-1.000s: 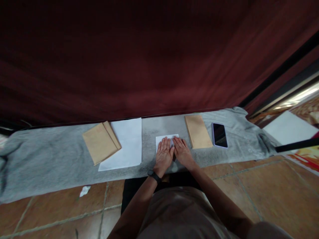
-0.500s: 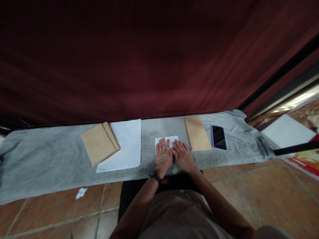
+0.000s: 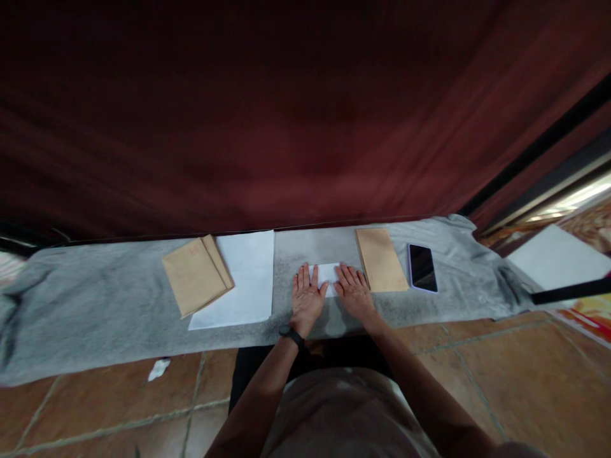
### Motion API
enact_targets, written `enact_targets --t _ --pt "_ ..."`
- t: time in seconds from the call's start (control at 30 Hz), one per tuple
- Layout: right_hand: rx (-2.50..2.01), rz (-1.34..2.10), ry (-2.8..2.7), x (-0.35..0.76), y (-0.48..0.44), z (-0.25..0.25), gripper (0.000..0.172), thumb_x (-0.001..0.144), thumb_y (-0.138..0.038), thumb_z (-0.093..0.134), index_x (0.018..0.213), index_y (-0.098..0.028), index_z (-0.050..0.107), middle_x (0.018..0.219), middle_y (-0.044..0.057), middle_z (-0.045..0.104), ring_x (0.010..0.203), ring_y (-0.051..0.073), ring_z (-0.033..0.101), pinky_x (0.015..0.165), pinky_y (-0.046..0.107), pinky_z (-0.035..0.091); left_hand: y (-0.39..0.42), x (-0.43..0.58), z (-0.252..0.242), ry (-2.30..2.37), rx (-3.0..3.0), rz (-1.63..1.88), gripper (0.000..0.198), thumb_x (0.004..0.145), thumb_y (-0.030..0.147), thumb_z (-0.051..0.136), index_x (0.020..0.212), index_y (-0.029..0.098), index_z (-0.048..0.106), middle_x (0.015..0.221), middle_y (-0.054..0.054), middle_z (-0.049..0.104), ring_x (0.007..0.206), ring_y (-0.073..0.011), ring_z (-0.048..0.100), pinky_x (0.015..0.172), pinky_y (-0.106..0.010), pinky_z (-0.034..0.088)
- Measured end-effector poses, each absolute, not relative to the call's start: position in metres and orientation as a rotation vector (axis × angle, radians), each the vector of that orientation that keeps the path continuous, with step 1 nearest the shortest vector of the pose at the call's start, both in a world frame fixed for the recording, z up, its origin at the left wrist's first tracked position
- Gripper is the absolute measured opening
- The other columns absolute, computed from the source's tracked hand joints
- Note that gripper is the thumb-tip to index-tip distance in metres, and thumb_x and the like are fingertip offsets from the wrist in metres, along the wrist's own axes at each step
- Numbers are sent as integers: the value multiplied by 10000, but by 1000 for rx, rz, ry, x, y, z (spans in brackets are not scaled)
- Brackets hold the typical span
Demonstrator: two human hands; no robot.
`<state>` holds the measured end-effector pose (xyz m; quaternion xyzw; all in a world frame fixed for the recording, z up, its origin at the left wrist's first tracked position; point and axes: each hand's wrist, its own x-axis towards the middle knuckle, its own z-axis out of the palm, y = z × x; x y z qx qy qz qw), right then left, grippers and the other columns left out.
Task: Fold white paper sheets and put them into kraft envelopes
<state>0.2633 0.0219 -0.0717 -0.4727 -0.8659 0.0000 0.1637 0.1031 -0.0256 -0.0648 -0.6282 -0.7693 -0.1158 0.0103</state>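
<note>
A small folded piece of white paper (image 3: pixel 327 275) lies flat on the grey cloth, partly hidden under my hands. My left hand (image 3: pixel 307 298) rests palm down over its left end, fingers stretched out and pointing away from me. On the right end lies my right hand (image 3: pixel 354 291), also flat with its fingers spread. A stack of brown envelopes (image 3: pixel 383 261) sits just right of my right hand. To the left, a stack of larger white sheets (image 3: pixel 248 273) is partly covered by more brown envelopes (image 3: pixel 195 277).
A phone (image 3: pixel 422 268) with a purple edge lies right of the envelopes. The grey cloth (image 3: pixel 105 305) covers a long narrow surface against a dark red panel (image 3: pixel 296 140). A crumpled white scrap (image 3: pixel 158 369) is on the tiled floor (image 3: pixel 114 401).
My hands have moved apart, the left one sliding left, so the middle of the folded paper now shows between them. The whole view has shifted slightly.
</note>
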Motion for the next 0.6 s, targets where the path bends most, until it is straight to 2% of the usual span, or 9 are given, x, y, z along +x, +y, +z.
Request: enact_targets --t 0.2,0.37,0.6 --pt "-1402 40 -2466 243 16 -58 536 1030 -276 427 1539 -110 431 1579 166 441 1467 321 404 1220 543 251 -25 101 -65 -2413 -1972 -335 607 1041 428 386 1586 162 345 1666 -165 276 1551 -310 240 1246 -505 249" --pt "-1237 127 -2574 233 7 -59 495 1047 -277 390 1521 -151 467 1586 137 442 1476 264 403 1219 481 297 -25 101 -66 -2444 -1987 -317 568 1029 281 381 1589 193 340 1681 -128 248 1562 -288 210 1255 -519 223" --pt "-1302 63 -2516 239 9 -72 498 1063 -306 387 1537 -164 439 1606 137 410 1491 280 369 1207 515 285 -25 102 -66 -2441 -1964 -351 555 1046 296 338 1588 176 332 1673 -127 273 1564 -269 202 1265 -514 208"
